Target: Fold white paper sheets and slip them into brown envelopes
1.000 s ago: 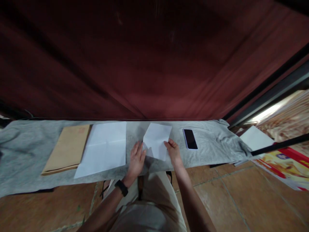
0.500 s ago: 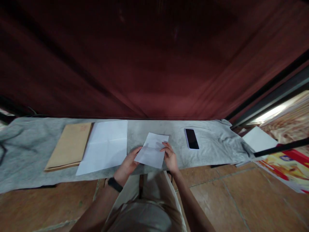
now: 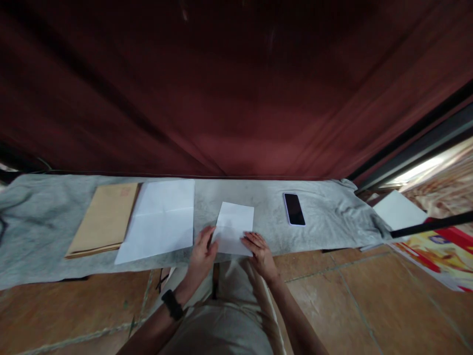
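Note:
A small folded white paper [image 3: 235, 224] lies on the grey cloth [image 3: 325, 222] in front of me. My left hand [image 3: 202, 252] rests at its near left corner with fingers stretched out along the edge. My right hand [image 3: 259, 250] lies flat on its near right corner, fingers spread and pressing down. A black watch sits on my left wrist.
A larger creased white sheet [image 3: 158, 219] lies left of the folded paper, and brown envelopes [image 3: 103, 221] lie further left. A black phone [image 3: 294, 208] rests to the right. A dark red curtain [image 3: 236, 98] hangs behind. More paper [image 3: 398, 211] and a colourful poster [image 3: 439, 251] lie on the tiled floor.
The paper was lifted and folded in my hands half a second ago. It now lies flat on the cloth with both hands pressing its near edge.

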`<action>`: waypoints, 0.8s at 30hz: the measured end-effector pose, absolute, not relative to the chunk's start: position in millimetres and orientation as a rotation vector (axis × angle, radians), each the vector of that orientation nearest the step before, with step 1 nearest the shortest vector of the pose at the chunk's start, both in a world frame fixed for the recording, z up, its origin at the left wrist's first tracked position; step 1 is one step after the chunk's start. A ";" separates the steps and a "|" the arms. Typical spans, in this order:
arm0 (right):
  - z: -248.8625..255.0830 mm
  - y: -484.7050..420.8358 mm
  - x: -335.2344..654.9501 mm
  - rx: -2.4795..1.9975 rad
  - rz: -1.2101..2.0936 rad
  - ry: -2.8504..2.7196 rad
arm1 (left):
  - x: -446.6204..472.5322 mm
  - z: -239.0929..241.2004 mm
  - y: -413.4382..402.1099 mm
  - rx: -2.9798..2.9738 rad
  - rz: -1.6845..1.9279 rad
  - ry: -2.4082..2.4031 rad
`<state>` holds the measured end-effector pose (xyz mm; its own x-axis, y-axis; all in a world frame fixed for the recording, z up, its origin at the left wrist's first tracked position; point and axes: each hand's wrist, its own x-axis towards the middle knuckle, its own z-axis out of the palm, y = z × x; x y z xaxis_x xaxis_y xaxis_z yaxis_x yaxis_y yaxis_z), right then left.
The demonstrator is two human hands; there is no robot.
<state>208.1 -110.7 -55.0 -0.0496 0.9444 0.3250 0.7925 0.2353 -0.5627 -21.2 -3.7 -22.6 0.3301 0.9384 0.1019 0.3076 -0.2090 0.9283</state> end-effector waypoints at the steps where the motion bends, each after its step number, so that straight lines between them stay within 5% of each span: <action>1: -55.5 -109.8 208.9 -1.587 0.310 -1.870 | -28.0 -21.5 -4.3 1.899 0.851 1.052; 8: -56.1 -107.4 213.9 -1.528 0.342 -1.804 | -53.0 -36.1 5.9 2.430 0.552 0.799; 24: -36.3 -80.3 215.9 -1.802 0.476 -1.460 | -11.9 -18.2 48.6 1.684 0.746 1.041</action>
<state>215.9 -80.3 -36.3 0.2782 0.9456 0.1686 0.6641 -0.0626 -0.7450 -11.9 48.6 -18.2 0.4440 0.8960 0.0055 0.2930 -0.1510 0.9441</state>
